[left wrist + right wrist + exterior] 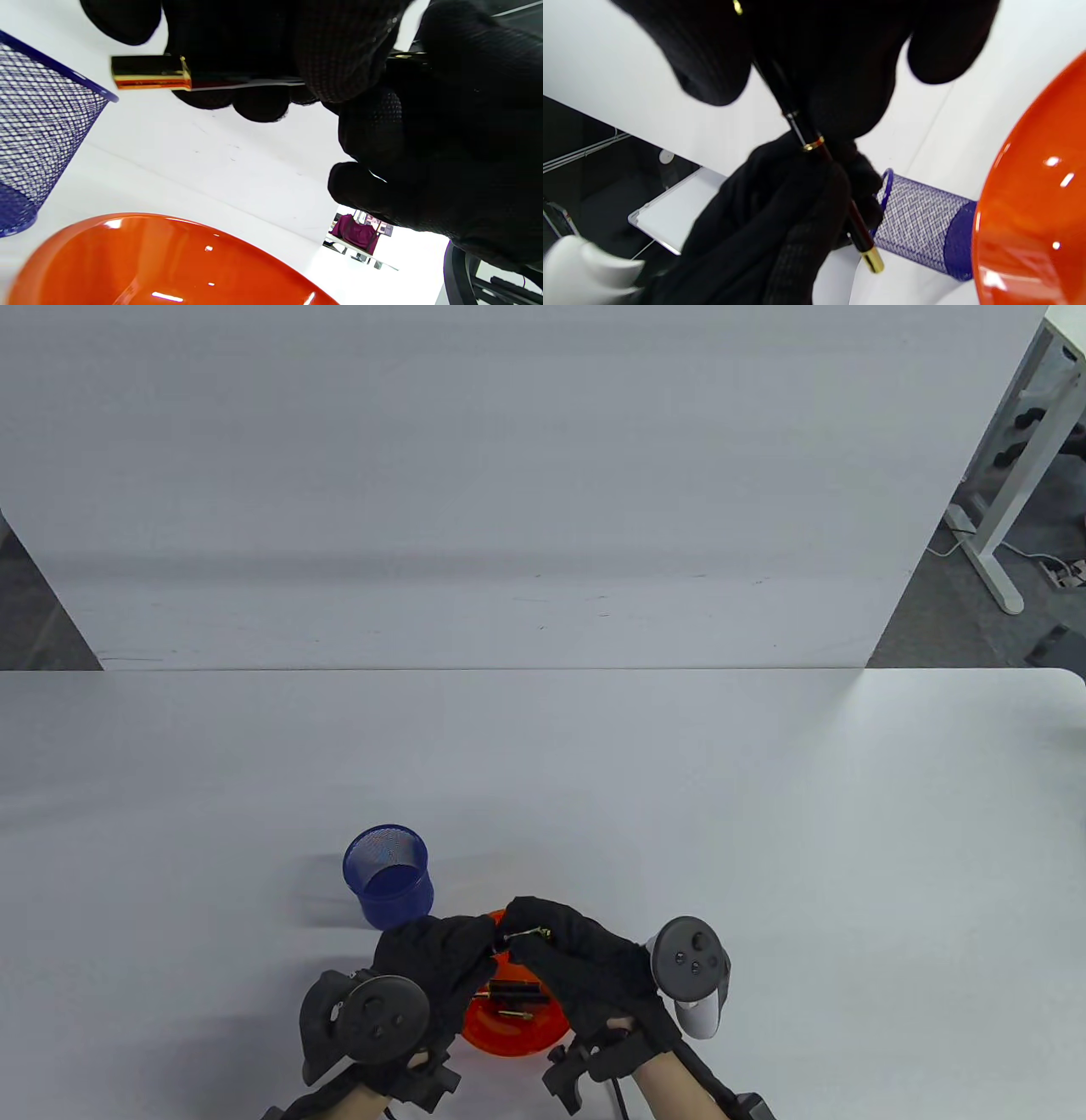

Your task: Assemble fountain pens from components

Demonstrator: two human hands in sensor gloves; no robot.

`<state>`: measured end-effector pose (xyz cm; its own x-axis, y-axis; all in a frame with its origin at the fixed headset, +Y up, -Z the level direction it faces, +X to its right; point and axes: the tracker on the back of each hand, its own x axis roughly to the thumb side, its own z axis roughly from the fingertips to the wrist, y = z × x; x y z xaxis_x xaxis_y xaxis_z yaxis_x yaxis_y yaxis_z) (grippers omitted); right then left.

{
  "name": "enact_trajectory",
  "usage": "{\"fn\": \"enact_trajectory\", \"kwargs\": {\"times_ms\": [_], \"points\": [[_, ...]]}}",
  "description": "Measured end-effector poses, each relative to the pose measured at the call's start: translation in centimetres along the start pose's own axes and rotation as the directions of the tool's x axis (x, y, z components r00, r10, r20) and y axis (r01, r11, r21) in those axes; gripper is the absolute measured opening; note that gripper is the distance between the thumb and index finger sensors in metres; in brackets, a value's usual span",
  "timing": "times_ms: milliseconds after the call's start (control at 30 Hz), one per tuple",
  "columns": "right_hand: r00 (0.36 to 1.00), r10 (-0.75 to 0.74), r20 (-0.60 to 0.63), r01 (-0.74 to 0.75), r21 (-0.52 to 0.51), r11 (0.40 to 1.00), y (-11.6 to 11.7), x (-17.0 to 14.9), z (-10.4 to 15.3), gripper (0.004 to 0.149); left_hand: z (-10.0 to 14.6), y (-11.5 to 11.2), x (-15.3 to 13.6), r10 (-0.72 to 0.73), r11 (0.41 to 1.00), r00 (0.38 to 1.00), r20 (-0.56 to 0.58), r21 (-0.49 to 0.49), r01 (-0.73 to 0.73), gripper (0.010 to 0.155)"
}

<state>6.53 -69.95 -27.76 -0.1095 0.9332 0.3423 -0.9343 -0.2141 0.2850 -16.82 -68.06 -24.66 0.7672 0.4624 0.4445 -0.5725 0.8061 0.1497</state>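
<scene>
1. Both hands meet just above the far rim of the orange bowl (509, 1042), near the front edge of the tabletop (764, 831). Between them is one dark pen (814, 148) with gold rings and a gold end.
2. The left hand (437, 959) has its fingers (780, 220) curled round the barrel half, the gold tip poking out toward the blue mesh cup (387, 887). The right hand (585, 963) has its fingers (360, 46) closed on the other half; what that end looks like is hidden by the gloves.
3. Judging from the line-up, the two halves are being joined or tightened, so this pen looks nearly whole but is not yet put away.
4. The mesh cup stands just left and beyond the bowl. No finished pens show in it from the table view, though its bottom is hard to read.
5. The bowl holds loose parts: at least one dark barrel piece (513, 988) and a shorter gold-tipped piece (516, 1013). More pens seem left to build.
</scene>
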Motion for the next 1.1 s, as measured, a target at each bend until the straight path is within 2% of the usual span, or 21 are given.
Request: {"fn": "enact_trajectory", "kwargs": {"times_ms": [100, 167, 267, 433, 600, 767, 933, 1100], "points": [[0.998, 0.062, -0.027, -0.063, -0.030, 0.998, -1.3, 0.4, 0.0, 0.074, -0.3, 1.1, -1.1, 0.051, 0.999, 0.996, -0.067, 0.017, -0.050, 0.045], [0.994, 0.102, -0.047, -0.107, -0.098, 0.989, -2.8, 0.4, 0.0, 0.075, -0.8, 2.8, -2.0, 0.093, 0.994, 0.987, -0.129, 0.063, -0.085, 0.044], [0.993, 0.081, -0.083, -0.094, -0.174, 0.980, -4.9, -0.1, 0.2, 0.073, -1.9, 4.7, -3.5, 0.143, 0.980, 0.974, -0.177, 0.163, -0.114, 0.044], [0.994, -0.043, -0.098, 0.020, -0.224, 0.974, -6.8, -0.7, 0.4, 0.069, -4.4, 6.4, -5.7, 0.017, 0.986, 0.962, -0.271, 0.166, 0.029, 0.044], [0.994, -0.038, -0.104, 0.012, -0.235, 0.972, -7.5, -0.8, 0.4, 0.067, -6.1, 5.0, -7.1, -0.133, 0.983, 0.928, -0.349, 0.070, 0.167, 0.044], [0.995, -0.054, -0.090, 0.032, -0.237, 0.971, -7.8, -0.6, 0.4, 0.065, -6.5, 3.1, -7.8, -0.238, 0.965, 0.883, -0.404, 0.005, 0.262, 0.042], [0.996, -0.039, -0.082, 0.019, -0.229, 0.973, -7.9, -0.3, 0.4, 0.064, -6.5, 1.8, -7.5, -0.357, 0.929, 0.845, -0.399, -0.058, 0.365, 0.038], [0.997, -0.038, -0.073, 0.021, -0.216, 0.976, -7.9, -0.3, 0.4, 0.063, -6.6, 1.4, -6.9, -0.439, 0.894, 0.808, -0.394, -0.101, 0.437, 0.037]]}}
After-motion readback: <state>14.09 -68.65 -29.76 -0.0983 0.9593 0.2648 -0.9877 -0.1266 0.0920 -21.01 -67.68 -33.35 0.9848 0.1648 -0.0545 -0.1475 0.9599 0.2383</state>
